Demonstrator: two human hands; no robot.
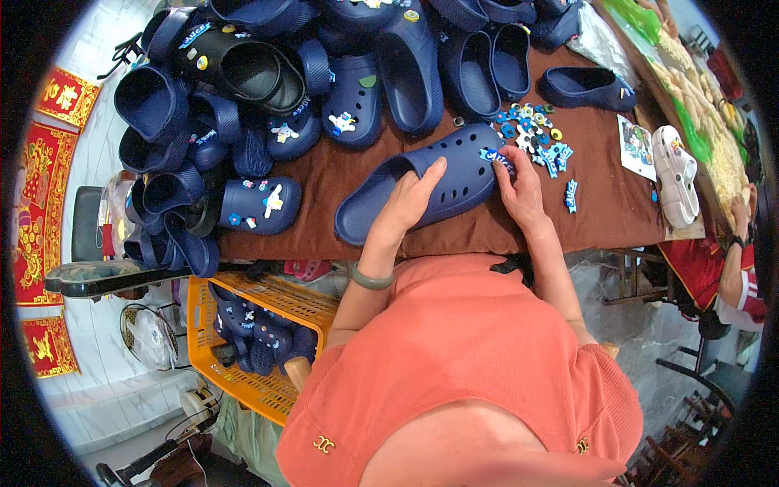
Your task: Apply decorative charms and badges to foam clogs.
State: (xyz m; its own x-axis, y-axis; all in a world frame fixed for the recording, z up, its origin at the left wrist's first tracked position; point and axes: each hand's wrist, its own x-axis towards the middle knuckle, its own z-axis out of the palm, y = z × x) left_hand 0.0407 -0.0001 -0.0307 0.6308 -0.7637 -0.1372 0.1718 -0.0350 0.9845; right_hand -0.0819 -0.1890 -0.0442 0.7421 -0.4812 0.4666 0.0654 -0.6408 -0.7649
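Note:
A navy clog lies at a slant in front of me on the brown tablecloth, its toe to the right. My left hand grips its near side, thumb over the upper and fingers hidden beneath. With thumb and forefinger, my right hand pinches a blue shoe charm with white lettering against the toe's holes. Just beyond that hand is a pile of loose charms in blue, white and yellow. One lettered charm lies apart, nearer me.
Navy clogs, some decorated, crowd the table's left and far side, with a black one among them. A picture card and white clog lie right. An orange crate holds more clogs below. Another person's hand is at far right.

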